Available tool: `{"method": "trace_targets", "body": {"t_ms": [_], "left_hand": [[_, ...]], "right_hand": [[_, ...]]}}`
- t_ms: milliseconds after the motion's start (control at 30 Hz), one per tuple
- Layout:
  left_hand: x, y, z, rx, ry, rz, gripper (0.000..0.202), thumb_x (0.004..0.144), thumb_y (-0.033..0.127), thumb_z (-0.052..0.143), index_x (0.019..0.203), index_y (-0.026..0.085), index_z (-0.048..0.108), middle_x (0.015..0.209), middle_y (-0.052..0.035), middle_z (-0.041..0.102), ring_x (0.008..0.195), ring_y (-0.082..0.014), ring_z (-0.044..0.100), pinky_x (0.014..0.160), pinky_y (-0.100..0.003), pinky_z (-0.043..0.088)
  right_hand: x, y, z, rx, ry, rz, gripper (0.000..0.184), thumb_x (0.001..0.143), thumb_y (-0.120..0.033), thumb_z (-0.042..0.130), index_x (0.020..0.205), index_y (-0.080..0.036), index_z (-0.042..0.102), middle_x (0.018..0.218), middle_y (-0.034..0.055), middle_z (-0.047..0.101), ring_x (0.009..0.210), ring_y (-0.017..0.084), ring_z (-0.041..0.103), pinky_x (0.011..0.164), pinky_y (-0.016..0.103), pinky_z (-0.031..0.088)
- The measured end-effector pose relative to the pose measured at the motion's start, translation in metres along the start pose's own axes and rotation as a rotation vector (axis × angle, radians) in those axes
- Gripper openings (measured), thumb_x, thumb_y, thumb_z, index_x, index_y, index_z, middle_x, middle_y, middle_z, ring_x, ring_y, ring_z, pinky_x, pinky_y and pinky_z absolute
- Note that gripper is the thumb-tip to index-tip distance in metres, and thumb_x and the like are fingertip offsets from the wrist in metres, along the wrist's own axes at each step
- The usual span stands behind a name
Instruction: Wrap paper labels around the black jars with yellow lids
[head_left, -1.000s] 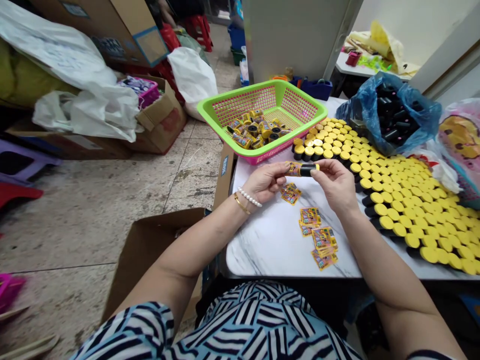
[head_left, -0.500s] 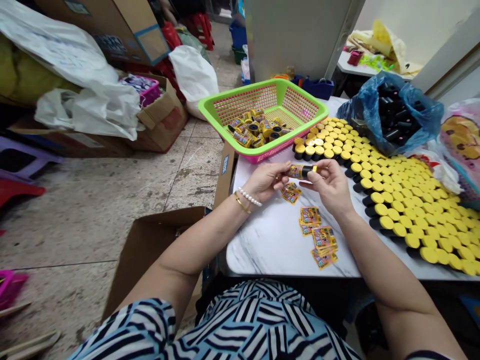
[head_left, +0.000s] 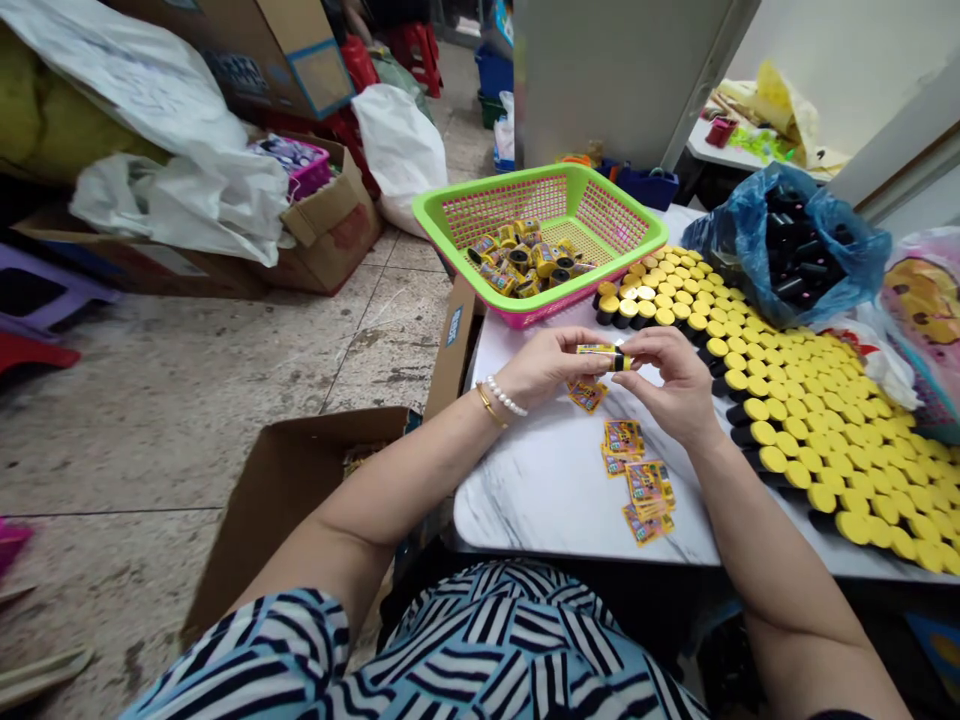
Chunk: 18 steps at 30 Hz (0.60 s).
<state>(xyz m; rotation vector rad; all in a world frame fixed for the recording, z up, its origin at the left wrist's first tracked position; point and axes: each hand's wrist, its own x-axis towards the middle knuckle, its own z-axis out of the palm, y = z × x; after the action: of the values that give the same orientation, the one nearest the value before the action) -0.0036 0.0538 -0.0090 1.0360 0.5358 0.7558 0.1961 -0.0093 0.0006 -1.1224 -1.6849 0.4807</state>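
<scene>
The marble-patterned tabletop [head_left: 532,490] bears the work. Across its right side spread dense rows of yellow-capped cylinders [head_left: 832,430]; the sides that show are plain black, so the larger share looks left to do. Beyond the hands sits the green-and-pink basket [head_left: 576,190], a jumbled heap of printed cylinders [head_left: 527,258] covering only part of its floor; these look like the finished portion. Behind the rows, a blue plastic bag [head_left: 731,255] holds loose black pieces [head_left: 802,250], apparently further stock. The left hand [head_left: 551,365] has its grip closed around the printed end of the held cylinder [head_left: 596,350], which lies roughly level between both hands, in front of the basket. The right hand [head_left: 675,388] has its grip partly curled at the yellow end; whether it pinches or merely rests there, I cannot tell. This piece seems well along, print on one part, black showing beside the yellow. Smallest are the printed labels [head_left: 649,485], in small overlapping piles, few against so many plain cylinders
</scene>
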Motion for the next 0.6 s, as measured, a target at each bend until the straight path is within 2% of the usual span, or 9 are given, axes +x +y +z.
{"method": "trace_targets", "body": {"t_ms": [100, 200, 300, 367, 467, 600], "left_hand": [[-0.001, -0.001, 0.0, 0.015, -0.04, 0.038, 0.04, 0.069, 0.03, 0.094, 0.101, 0.013, 0.078, 0.095, -0.007, 0.077, 0.08, -0.0132, 0.071, 0.078, -0.027, 0.054], [-0.001, 0.001, 0.0, -0.036, -0.016, -0.006, 0.043, 0.073, 0.033, 0.092, 0.109, 0.015, 0.077, 0.096, -0.0076, 0.077, 0.077, -0.0123, 0.07, 0.071, -0.025, 0.053], [0.001, 0.002, -0.003, -0.061, 0.026, -0.031, 0.04, 0.073, 0.033, 0.092, 0.104, 0.013, 0.077, 0.092, -0.008, 0.076, 0.071, -0.0111, 0.067, 0.065, -0.023, 0.05], [0.002, 0.001, -0.004, -0.026, 0.043, 0.014, 0.035, 0.073, 0.032, 0.091, 0.098, 0.011, 0.078, 0.091, -0.0083, 0.076, 0.073, -0.0115, 0.068, 0.067, -0.024, 0.051], [0.002, 0.001, -0.002, 0.094, 0.045, 0.118, 0.036, 0.075, 0.032, 0.09, 0.103, 0.012, 0.079, 0.093, -0.0085, 0.077, 0.078, -0.0135, 0.069, 0.073, -0.026, 0.053], [0.001, 0.001, 0.003, 0.211, 0.048, 0.214, 0.036, 0.075, 0.034, 0.089, 0.103, 0.012, 0.08, 0.098, -0.0091, 0.079, 0.083, -0.0145, 0.07, 0.078, -0.027, 0.054]], "right_hand": [[-0.002, -0.003, 0.002, -0.143, -0.013, -0.086, 0.024, 0.087, -0.031, 0.08, 0.111, -0.031, 0.076, 0.112, 0.0057, 0.069, 0.096, 0.022, 0.069, 0.085, 0.042, 0.064], [-0.004, -0.001, 0.003, -0.233, 0.011, -0.114, 0.027, 0.087, -0.029, 0.079, 0.114, -0.032, 0.076, 0.112, 0.0058, 0.07, 0.093, 0.022, 0.069, 0.087, 0.044, 0.064], [-0.004, 0.0, 0.001, -0.238, 0.022, -0.113, 0.03, 0.087, -0.029, 0.079, 0.117, -0.031, 0.076, 0.114, 0.0068, 0.07, 0.095, 0.023, 0.07, 0.09, 0.044, 0.065], [-0.004, 0.001, 0.0, -0.186, 0.014, -0.103, 0.031, 0.087, -0.029, 0.079, 0.117, -0.031, 0.076, 0.115, 0.0069, 0.07, 0.098, 0.023, 0.071, 0.089, 0.044, 0.066], [-0.005, 0.001, 0.003, -0.101, 0.042, -0.029, 0.031, 0.083, -0.031, 0.084, 0.113, -0.03, 0.078, 0.11, 0.0059, 0.073, 0.094, 0.022, 0.073, 0.087, 0.044, 0.067], [-0.007, 0.004, 0.016, 0.113, 0.103, 0.234, 0.031, 0.079, -0.039, 0.088, 0.104, -0.025, 0.079, 0.094, 0.0036, 0.078, 0.08, 0.02, 0.074, 0.081, 0.042, 0.068]]}}
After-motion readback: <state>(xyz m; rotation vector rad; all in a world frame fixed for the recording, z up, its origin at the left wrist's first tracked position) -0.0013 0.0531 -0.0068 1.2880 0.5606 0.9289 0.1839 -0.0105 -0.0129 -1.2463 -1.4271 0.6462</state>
